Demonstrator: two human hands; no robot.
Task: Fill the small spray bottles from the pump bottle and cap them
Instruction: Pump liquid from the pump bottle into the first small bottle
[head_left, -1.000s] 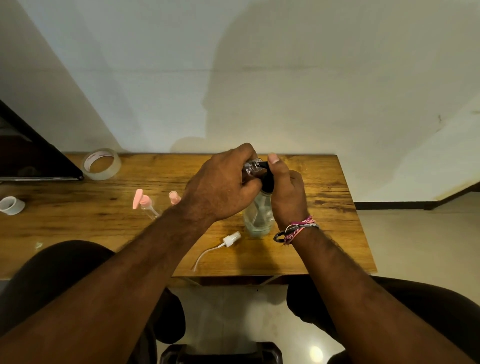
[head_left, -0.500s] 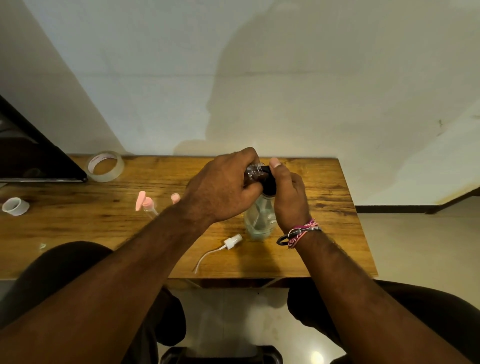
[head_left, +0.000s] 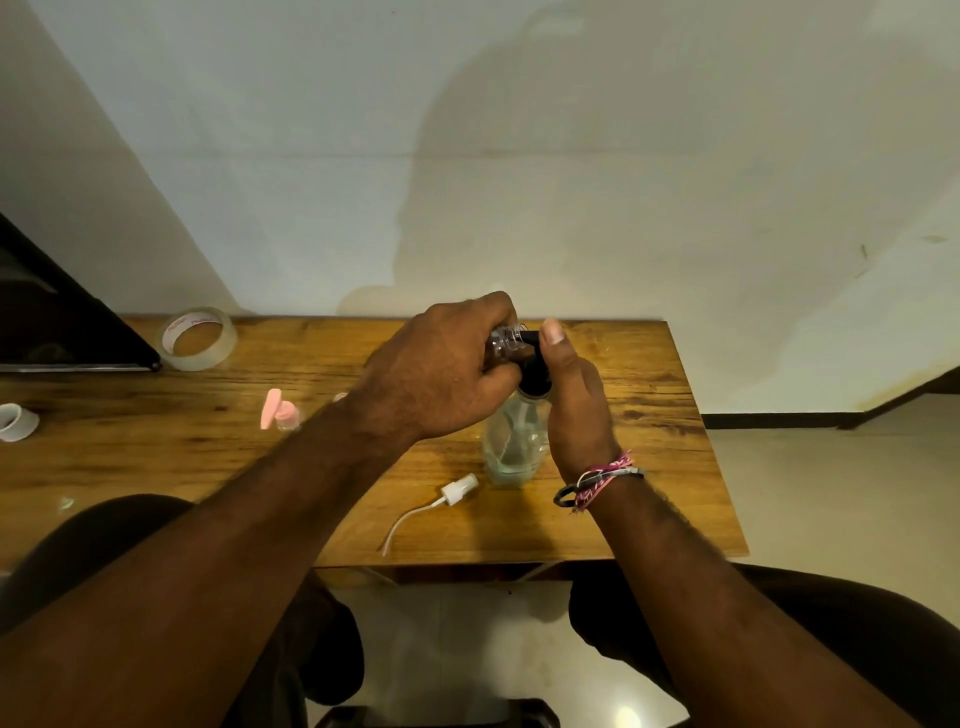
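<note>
Left hand (head_left: 441, 374) grips small clear plastic spray bottle (head_left: 506, 343) at black pump nozzle; right hand (head_left: 571, 405) wraps clear pump bottle (head_left: 514, 441) mid-desk, thumb pressing. Misaligned mouth risks spillage on wooden desk (head_left: 649, 415).

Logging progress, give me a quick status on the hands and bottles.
Left hand holds small bottle at pump nozzle. Right hand grips pump bottle, thumb on top. White sprayer loose on table. Nothing blocking.
</note>
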